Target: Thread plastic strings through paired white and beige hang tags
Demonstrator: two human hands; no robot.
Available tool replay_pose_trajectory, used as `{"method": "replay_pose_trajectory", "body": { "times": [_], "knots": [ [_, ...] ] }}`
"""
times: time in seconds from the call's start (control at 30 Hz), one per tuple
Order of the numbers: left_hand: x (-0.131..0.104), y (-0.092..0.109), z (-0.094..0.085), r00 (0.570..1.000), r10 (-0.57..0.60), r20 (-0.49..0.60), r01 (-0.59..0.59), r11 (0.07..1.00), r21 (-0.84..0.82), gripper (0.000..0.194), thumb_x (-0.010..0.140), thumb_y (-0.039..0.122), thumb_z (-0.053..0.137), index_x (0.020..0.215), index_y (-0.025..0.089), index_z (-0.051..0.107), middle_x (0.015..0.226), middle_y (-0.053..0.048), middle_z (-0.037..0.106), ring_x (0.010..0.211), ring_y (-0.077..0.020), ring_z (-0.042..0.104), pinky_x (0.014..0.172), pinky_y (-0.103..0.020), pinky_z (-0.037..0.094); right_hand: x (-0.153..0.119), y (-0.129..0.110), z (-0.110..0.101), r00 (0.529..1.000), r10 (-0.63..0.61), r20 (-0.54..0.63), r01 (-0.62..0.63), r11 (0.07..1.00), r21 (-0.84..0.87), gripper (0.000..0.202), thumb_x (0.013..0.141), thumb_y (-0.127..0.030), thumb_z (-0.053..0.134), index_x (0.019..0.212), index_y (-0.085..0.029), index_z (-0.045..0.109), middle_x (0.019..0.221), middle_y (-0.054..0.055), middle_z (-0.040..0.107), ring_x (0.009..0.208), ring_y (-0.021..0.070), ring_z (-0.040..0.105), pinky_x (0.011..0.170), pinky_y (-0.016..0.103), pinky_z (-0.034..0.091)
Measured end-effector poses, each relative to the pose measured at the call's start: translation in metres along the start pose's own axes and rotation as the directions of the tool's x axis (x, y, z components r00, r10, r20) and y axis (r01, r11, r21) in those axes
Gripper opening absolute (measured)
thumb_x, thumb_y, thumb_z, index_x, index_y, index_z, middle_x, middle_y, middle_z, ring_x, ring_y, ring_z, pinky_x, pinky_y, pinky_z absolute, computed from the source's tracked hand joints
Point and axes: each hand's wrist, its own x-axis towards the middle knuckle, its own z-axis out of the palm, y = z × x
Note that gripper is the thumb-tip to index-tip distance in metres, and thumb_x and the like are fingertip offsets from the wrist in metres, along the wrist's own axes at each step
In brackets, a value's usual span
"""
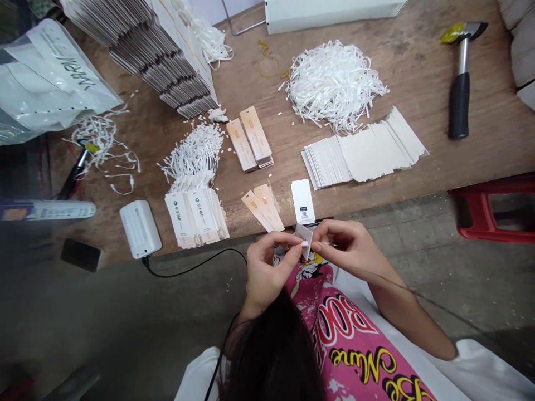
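Observation:
Close to my body, just past the table's front edge, my left hand (270, 264) is closed in a pinch at a small white hang tag string (305, 244). Opposite it, my right hand (345, 245) pinches at the edge of a tag (304, 233), which stands on edge between the hands. A bit of white shows between the right fingers; I cannot tell whether it is string. On the table edge above them lies a white printed tag (302, 201). To its left are a few loose tan tags (264, 207).
A pile of white strings (334, 83) lies beyond a row of white tags (359, 153). Tan tag bundles (249, 139), strung tags (196, 217) and a tall card stack (159, 61) sit left. A hammer (461, 83) lies right; a power bank (140, 228) has a cable.

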Motion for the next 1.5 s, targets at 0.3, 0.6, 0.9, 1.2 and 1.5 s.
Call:
{"method": "replay_pose_trajectory", "body": {
  "times": [0.3, 0.6, 0.9, 1.2, 1.5],
  "knots": [
    [-0.001, -0.001, -0.007, 0.999, -0.054, -0.009, 0.053, 0.998, -0.032, 0.006, 0.08, 0.023, 0.071, 0.081, 0.017, 0.072, 0.079, -0.004, 0.071, 0.073, -0.0155, 0.064, 0.068, -0.024, 0.049, -0.001, -0.004, -0.006, 0.999, 0.034, 0.014, -0.033, 0.999, -0.016, 0.021, 0.08, -0.031, 0.069, 0.07, -0.014, 0.063, 0.058, -0.001, 0.056, 0.051, 0.0073, 0.046, 0.046, 0.019, 0.034],
    [-0.002, -0.007, -0.015, 0.993, 0.018, -0.117, -0.017, 1.0, 0.008, 0.007, 0.077, 0.023, 0.073, 0.082, 0.018, 0.073, 0.076, -0.003, 0.07, 0.069, -0.0132, 0.061, 0.065, -0.022, 0.048, -0.009, -0.008, -0.022, 0.968, -0.169, -0.187, 0.142, 0.979, -0.148, 0.01, 0.079, -0.026, 0.073, 0.072, -0.019, 0.069, 0.065, 0.002, 0.065, 0.057, 0.0114, 0.057, 0.051, 0.023, 0.046],
    [0.001, -0.009, -0.018, 0.992, 0.013, -0.126, -0.019, 0.999, -0.051, 0.008, 0.076, 0.024, 0.075, 0.082, 0.018, 0.073, 0.075, -0.003, 0.07, 0.066, -0.0117, 0.061, 0.06, -0.019, 0.047, -0.013, -0.002, -0.027, 0.844, -0.414, -0.341, 0.412, 0.908, -0.081, 0.007, 0.074, -0.02, 0.078, 0.076, -0.027, 0.074, 0.07, 0.002, 0.066, 0.068, 0.017, 0.061, 0.062, 0.033, 0.051],
    [0.0, -0.001, -0.016, 0.996, -0.061, -0.068, 0.054, 0.994, -0.094, 0.013, 0.076, 0.03, 0.075, 0.082, 0.018, 0.073, 0.076, -0.004, 0.07, 0.068, -0.0143, 0.063, 0.061, -0.022, 0.049, -0.01, 0.013, -0.031, 0.928, -0.34, -0.155, 0.373, 0.847, 0.379, 0.033, 0.074, -0.046, 0.073, 0.06, -0.022, 0.055, 0.064, 0.0, 0.06, 0.038, 0.0072, 0.046, 0.036, 0.023, 0.039],
    [-0.001, 0.01, -0.013, 0.998, 0.068, -0.017, -0.068, 0.998, 0.012, 0.006, 0.08, 0.024, 0.071, 0.083, 0.02, 0.075, 0.079, -0.003, 0.071, 0.071, -0.0148, 0.064, 0.066, -0.024, 0.051, -0.002, -0.013, -0.014, 0.969, -0.108, 0.22, 0.086, 0.99, 0.109, 0.026, 0.079, -0.037, 0.072, 0.068, -0.015, 0.066, 0.055, 0.001, 0.056, 0.05, 0.0098, 0.048, 0.046, 0.024, 0.034]
  ]
}}
